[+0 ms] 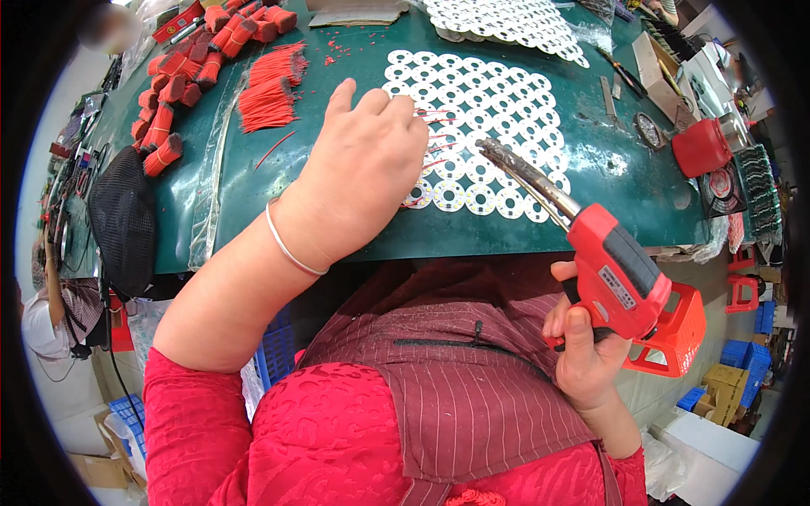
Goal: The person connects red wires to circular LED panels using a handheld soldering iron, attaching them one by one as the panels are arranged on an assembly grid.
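My left hand [359,164] hovers over the left edge of a panel of white ring-shaped LED boards [494,126], palm down with fingers curled. Its fingertips are hidden, and so is whatever they may hold. Beside the knuckles, several short red wires [439,148] stick out across the boards. In my right hand [584,350] is a red and black soldering gun [620,274], gripped by its handle. Its dark metal tip points up and left, over the right part of the panel. A thin tube runs alongside the barrel.
Loose red wires [272,88] lie left of the panel, with bundled red wires [169,105] farther left. A second board panel [506,25] is at the back. Right are pliers [623,72], a red container [702,149] and a small fan [722,190]. A black mesh cap [123,221] hangs at the left edge.
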{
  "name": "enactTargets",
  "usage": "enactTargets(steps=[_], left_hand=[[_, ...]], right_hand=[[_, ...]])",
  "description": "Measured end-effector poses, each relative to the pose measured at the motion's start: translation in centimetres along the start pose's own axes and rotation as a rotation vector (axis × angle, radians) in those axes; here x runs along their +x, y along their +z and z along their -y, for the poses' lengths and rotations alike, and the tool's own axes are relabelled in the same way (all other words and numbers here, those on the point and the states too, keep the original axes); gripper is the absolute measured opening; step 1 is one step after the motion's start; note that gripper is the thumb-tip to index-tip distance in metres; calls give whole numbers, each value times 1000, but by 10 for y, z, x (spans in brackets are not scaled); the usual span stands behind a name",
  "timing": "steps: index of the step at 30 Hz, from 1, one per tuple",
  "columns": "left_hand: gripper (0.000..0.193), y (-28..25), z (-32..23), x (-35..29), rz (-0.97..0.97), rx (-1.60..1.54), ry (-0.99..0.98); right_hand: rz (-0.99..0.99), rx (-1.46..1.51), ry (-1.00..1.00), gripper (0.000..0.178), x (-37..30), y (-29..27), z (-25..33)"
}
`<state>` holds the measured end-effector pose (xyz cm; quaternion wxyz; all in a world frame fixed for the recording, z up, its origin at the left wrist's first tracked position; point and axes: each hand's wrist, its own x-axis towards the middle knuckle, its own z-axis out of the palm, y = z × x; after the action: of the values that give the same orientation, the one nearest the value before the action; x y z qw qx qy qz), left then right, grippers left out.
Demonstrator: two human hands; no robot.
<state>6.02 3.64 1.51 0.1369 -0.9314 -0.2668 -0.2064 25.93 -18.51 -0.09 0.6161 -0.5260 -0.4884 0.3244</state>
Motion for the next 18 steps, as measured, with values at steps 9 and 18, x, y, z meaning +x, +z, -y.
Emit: enactTargets(steps=[9, 18], left_hand=[[9, -7, 5, -8, -102, -259, -54], [21, -8, -9, -20, -162, -267, 12]], right_hand=[[-44, 5, 61, 48, -3, -8, 10], [21, -64, 126, 49, -15, -18, 23]])
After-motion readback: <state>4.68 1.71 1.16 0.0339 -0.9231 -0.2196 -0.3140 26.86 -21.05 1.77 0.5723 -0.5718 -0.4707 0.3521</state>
